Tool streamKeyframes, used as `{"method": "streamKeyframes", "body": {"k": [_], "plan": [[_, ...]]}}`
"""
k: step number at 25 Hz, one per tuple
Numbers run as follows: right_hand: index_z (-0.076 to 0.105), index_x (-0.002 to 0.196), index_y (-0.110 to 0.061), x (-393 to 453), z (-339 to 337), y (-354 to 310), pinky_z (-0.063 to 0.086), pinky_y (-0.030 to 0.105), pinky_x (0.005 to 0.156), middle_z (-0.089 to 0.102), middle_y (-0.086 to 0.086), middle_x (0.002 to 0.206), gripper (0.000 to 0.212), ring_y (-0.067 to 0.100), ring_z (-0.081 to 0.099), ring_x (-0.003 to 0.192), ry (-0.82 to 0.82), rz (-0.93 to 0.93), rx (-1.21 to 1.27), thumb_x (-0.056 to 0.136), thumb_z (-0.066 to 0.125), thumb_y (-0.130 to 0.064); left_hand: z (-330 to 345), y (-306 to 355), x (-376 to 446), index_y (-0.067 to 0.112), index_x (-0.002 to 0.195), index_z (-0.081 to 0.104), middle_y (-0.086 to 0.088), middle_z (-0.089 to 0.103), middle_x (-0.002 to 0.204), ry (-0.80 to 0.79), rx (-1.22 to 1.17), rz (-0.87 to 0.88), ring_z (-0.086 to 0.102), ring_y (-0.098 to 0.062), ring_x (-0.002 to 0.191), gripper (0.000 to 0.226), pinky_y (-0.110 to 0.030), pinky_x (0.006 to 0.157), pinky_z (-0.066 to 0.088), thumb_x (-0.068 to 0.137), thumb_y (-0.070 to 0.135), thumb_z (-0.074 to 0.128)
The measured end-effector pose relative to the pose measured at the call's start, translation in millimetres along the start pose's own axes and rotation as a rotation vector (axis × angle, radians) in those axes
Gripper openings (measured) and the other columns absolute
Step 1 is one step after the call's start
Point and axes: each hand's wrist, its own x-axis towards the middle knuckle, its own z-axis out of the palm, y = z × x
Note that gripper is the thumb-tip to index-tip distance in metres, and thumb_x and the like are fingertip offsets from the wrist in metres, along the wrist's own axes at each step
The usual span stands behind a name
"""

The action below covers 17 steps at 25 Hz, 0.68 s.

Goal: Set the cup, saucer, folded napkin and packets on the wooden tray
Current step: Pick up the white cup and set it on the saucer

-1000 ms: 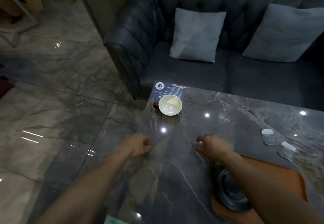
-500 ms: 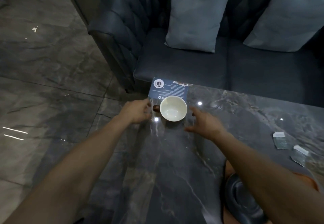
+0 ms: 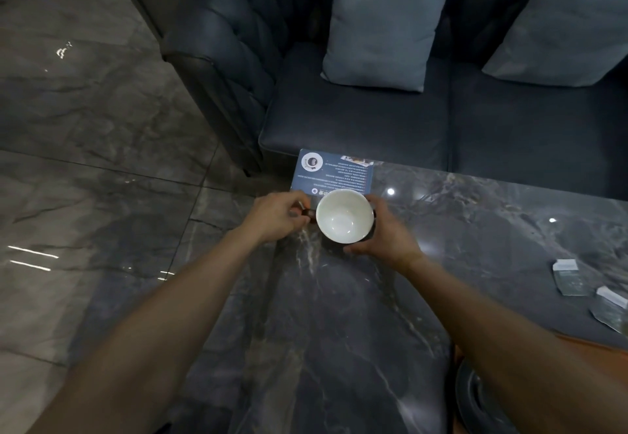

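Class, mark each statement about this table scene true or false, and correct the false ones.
1. The cup is empty. True.
2. The left hand is at the cup's handle. True.
3. The right hand rests on the saucer. False: it wraps round the cup's side.
4. Both packets lie on the wooden tray. False: they lie on the marble table.
5. The blue card lies just beyond the cup. True.

You are in a lounge or café seating area: a tufted dark sofa with grey cushions, a marble worktop, polished stone floor.
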Motion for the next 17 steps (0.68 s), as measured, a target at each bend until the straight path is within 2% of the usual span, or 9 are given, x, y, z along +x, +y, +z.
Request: {"method": "streamKeyframes", "body": {"k": [6,9,14,17], "plan": [[0.031,0.126,-0.046,-7,1,-1,0.046,0.032,0.079,0.05,-0.02,0.112,0.102,0.009,0.051,0.1,0.022,0.01,0.062,0.046,0.093,-0.038,15,2,-8,0.024,0.095,0.064,-0.003,0.071,0.101,0.041,-0.199,-0.026,0.068,-0.021,0.097,0.019,-0.046,0.091,0.052,0.081,0.016,0.075],[0.032,0.127,-0.043,-18,-3,-1,0.047,0.034,0.081,0.051,-0.018,0.114,0.101,0.011,0.051,0.102,0.026,0.0,0.061,0.047,0.093,-0.036,21,6,-16,0.027,0.094,0.065,0.0,0.071,0.1,0.044,-0.225,-0.047,0.067,-0.017,0.095,0.018,-0.045,0.09,0.053,0.082,0.017,0.073],[0.035,0.132,-0.037,-48,-10,2,0.05,0.041,0.093,0.053,-0.012,0.122,0.103,0.018,0.055,0.114,0.023,0.002,0.12,0.048,0.095,-0.029,30,21,-37,0.029,0.087,0.064,0.0,0.071,0.095,0.06,-0.326,-0.043,0.067,-0.016,0.093,0.021,-0.045,0.09,0.054,0.082,0.012,0.074],[0.036,0.133,-0.037,-72,-18,5,0.053,0.043,0.091,0.054,-0.009,0.126,0.103,0.019,0.057,0.113,0.04,-0.012,0.141,0.048,0.095,-0.031,39,33,-57,0.035,0.085,0.064,0.006,0.071,0.094,0.079,-0.389,-0.05,0.067,-0.012,0.092,0.027,-0.044,0.09,0.054,0.082,0.009,0.073]]}}
